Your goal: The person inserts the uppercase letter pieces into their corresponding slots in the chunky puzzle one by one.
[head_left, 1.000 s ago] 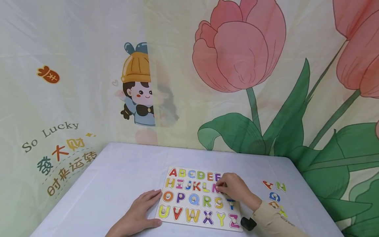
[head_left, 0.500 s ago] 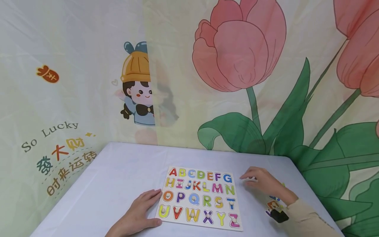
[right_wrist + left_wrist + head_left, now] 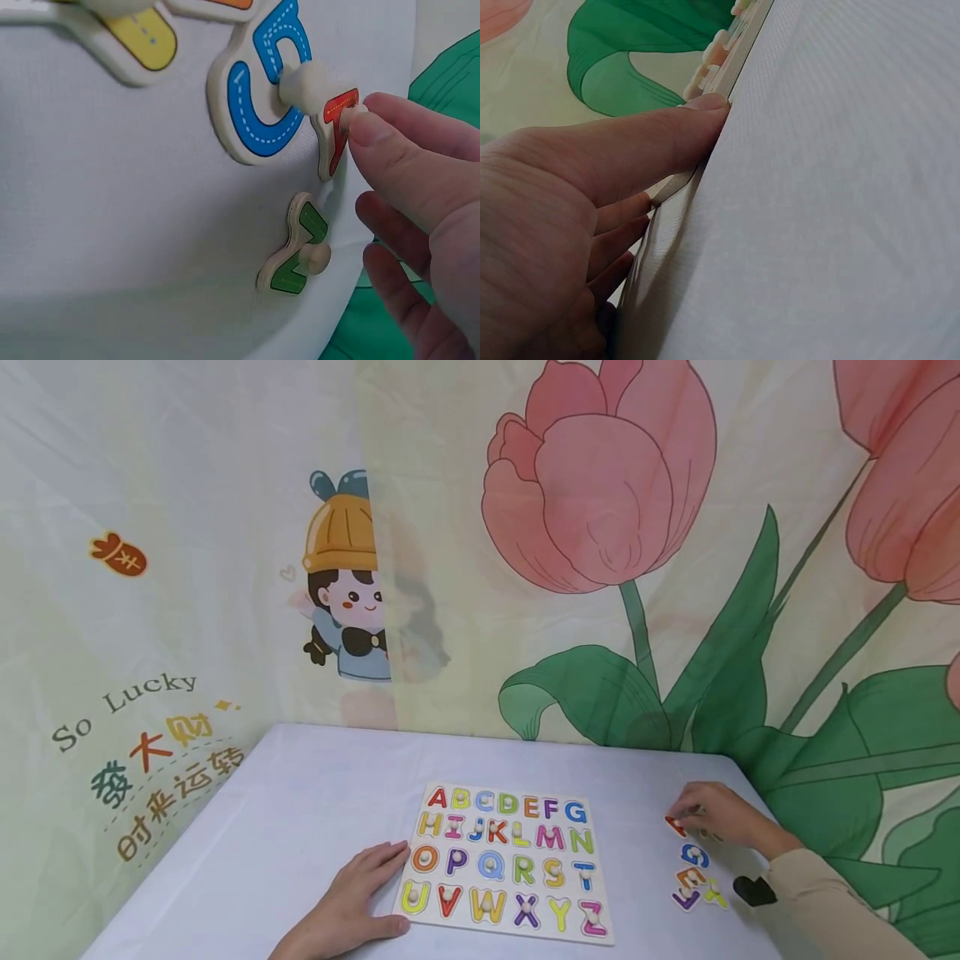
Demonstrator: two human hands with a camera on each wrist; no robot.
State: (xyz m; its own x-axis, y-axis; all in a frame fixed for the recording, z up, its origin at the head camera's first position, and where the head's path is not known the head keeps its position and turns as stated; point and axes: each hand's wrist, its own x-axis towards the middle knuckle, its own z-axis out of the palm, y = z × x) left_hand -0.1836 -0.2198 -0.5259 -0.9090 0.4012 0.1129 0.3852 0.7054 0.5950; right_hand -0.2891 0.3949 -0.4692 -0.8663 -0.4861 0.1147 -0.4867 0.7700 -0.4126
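Wooden board (image 3: 600, 868) w/ letters under flat left-hand fingers (image 3: 378, 861); right fingers (image 3: 390, 135) pinch red letter's peg (image 3: 339, 127).

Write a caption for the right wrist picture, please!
Right hand pinches the peg of a red letter beside blue and green letters.

White table (image 3: 300, 827): alphabet board (image 3: 506, 860) (loose letters (image 3: 693, 877) beside).

We see a matt white woven tablecloth (image 3: 112, 225), a pale wooden puzzle board (image 3: 510, 864) with smooth painted letters, a turned wooden knob on the blue letter G (image 3: 262, 82), and a printed fabric backdrop (image 3: 600, 527).
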